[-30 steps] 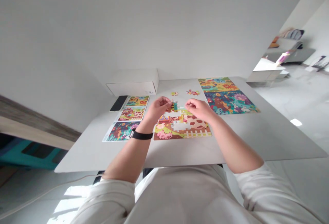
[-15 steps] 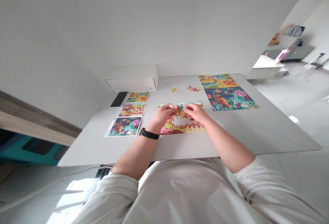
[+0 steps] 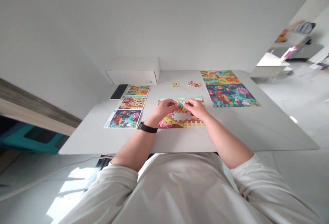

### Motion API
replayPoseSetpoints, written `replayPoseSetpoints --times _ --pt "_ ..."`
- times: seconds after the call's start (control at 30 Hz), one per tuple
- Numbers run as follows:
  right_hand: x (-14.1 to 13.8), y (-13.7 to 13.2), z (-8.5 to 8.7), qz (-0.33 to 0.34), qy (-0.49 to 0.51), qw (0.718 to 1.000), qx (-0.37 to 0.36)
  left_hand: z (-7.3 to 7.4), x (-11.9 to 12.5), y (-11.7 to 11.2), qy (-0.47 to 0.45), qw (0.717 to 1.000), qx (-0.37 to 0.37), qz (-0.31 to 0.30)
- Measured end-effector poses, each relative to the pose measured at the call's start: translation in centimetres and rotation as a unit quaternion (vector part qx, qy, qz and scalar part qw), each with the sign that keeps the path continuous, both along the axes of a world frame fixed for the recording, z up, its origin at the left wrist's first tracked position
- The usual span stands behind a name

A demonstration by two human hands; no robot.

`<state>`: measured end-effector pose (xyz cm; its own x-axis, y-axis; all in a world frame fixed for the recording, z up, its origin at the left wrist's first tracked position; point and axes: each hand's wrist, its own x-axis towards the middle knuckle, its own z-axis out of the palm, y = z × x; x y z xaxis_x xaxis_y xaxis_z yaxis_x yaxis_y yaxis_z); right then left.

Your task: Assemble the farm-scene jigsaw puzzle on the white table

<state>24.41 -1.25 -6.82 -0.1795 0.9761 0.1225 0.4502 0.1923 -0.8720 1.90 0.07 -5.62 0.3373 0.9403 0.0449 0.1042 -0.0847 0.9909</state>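
Observation:
A farm jigsaw puzzle [image 3: 195,124] lies in front of me, with a pale gap in its middle, a pink pig at lower left and a white fence along the bottom. Over its upper half, my left hand [image 3: 167,108] and my right hand [image 3: 194,107] face each other, fingers pinched. Between the fingertips is a small greenish puzzle piece [image 3: 181,104], gripped from both sides; the fingers hide most of it. A black band circles my left wrist.
Three picture cards [image 3: 125,119] and a phone [image 3: 119,91] lie at left, before a white box [image 3: 132,76]. Loose puzzle pieces [image 3: 194,84] and another small cluster [image 3: 175,84] sit at the back. Two finished-looking puzzles [image 3: 232,95] lie at right on the white table [image 3: 257,131].
The view has tipped slightly, so the table sits higher in the picture. My hands stay pinched together over the puzzle, with only small finger movement.

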Motion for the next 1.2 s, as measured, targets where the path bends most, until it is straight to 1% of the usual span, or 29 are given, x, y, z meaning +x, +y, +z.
replayPoseSetpoints --times 0.07,0.13,0.23,0.33,0.53,0.63,0.83,1.0,1.1,1.2 --pt "-0.3 -0.2 0.1 0.001 -0.012 1.000 0.008 0.4 -0.6 0.1 0.065 0.997 0.034 -0.007" --pt "-0.6 -0.5 0.2 -0.001 -0.028 1.000 0.012 0.8 -1.3 0.1 0.149 0.986 0.069 -0.020" --pt "-1.1 -0.8 0.2 0.009 -0.044 0.999 0.009 1.4 -2.1 0.2 0.271 0.955 0.115 -0.040" --pt "-1.4 -1.0 -0.2 0.028 -0.065 0.997 0.018 1.4 -2.5 0.2 0.345 0.927 0.137 -0.058" --pt "-1.6 -1.1 -0.6 0.042 -0.129 0.990 0.042 1.0 -2.4 -0.2 0.392 0.905 0.143 -0.086" --pt "-1.6 -1.1 -0.6 0.047 -0.153 0.986 0.038 0.6 -2.5 -0.2 0.396 0.902 0.145 -0.095" --pt "-1.4 -1.2 -0.3 0.053 -0.208 0.975 0.051 -0.3 -2.7 0.3 0.385 0.903 0.160 -0.100" --pt "-1.5 -1.3 0.0 0.060 -0.234 0.969 0.056 -0.9 -2.6 0.4 0.421 0.886 0.173 -0.089" --pt "-1.7 -1.4 0.1 0.063 -0.253 0.964 0.055 -0.8 -2.7 0.4 0.442 0.874 0.183 -0.084" --pt "-1.7 -1.4 0.0 0.068 -0.268 0.959 0.056 -0.2 -2.8 0.4 0.465 0.864 0.176 -0.074"
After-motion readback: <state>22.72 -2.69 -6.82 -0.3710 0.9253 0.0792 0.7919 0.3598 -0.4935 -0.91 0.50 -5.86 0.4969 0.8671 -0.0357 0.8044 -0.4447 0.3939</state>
